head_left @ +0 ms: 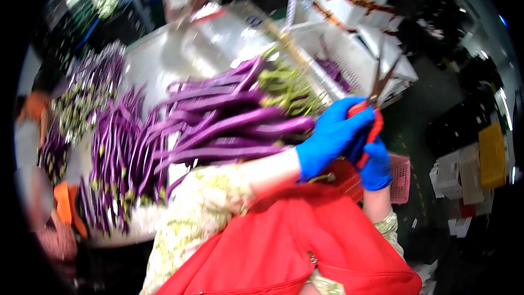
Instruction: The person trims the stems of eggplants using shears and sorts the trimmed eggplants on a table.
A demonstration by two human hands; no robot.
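Note:
My left hand (327, 137) and my right hand (376, 166), both in blue gloves, are together at the right of the table. A pair of scissors (376, 88) with red handles is between them, its dark blades parted and pointing up and away. The left hand's fingers close over the upper part of the handles. My right hand is curled about their lower end; its inner fingers are partly hidden. Long purple eggplants (218, 120) lie in a heap left of my left hand, with green stem ends (289, 88) toward the table's far right edge.
More eggplants (117, 153) lie on the metal table (158, 54) at left. A white crate (355, 60) with purple pieces stands beyond my hands. A pink basket (400, 177) is at right. White foam boxes (349, 0) are stacked behind. Other people are at the left and far edges.

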